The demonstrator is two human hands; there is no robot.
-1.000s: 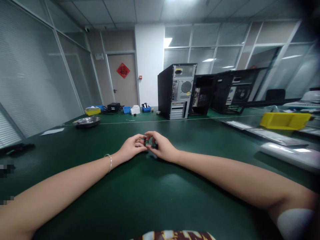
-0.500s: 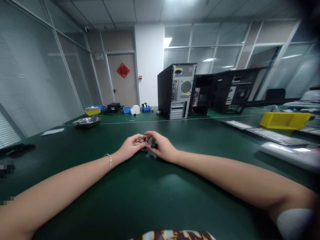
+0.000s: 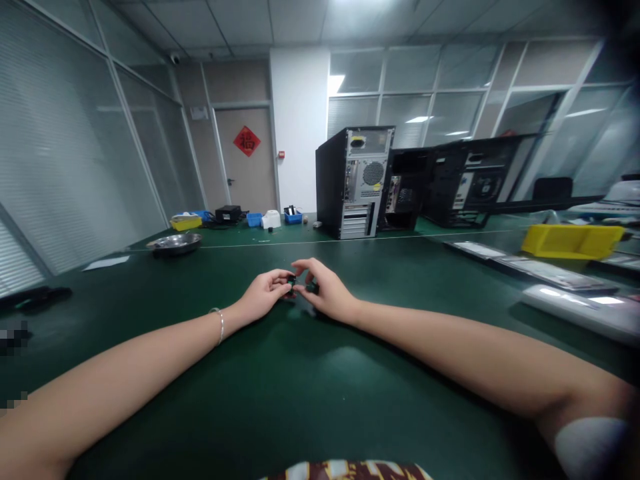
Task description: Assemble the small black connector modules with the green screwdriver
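Observation:
Both my arms reach out over a dark green table (image 3: pixel 310 380). My left hand (image 3: pixel 263 293), with a thin bracelet on its wrist, and my right hand (image 3: pixel 325 291) meet at the table's middle. Between their pinched fingertips sits a small dark part (image 3: pixel 299 287), held by both hands just above the table. The fingers cover most of it, so its shape stays unclear.
A black computer tower (image 3: pixel 353 181) stands at the back, with open cases (image 3: pixel 450 183) to its right. A metal bowl (image 3: pixel 173 244) lies at the left. A yellow bin (image 3: pixel 570 241) and flat grey panels (image 3: pixel 575 303) lie at the right. Small blue and yellow boxes (image 3: pixel 293 217) sit by the door.
The hands have barely moved. The fingers have shifted slightly on the small part and risen a little.

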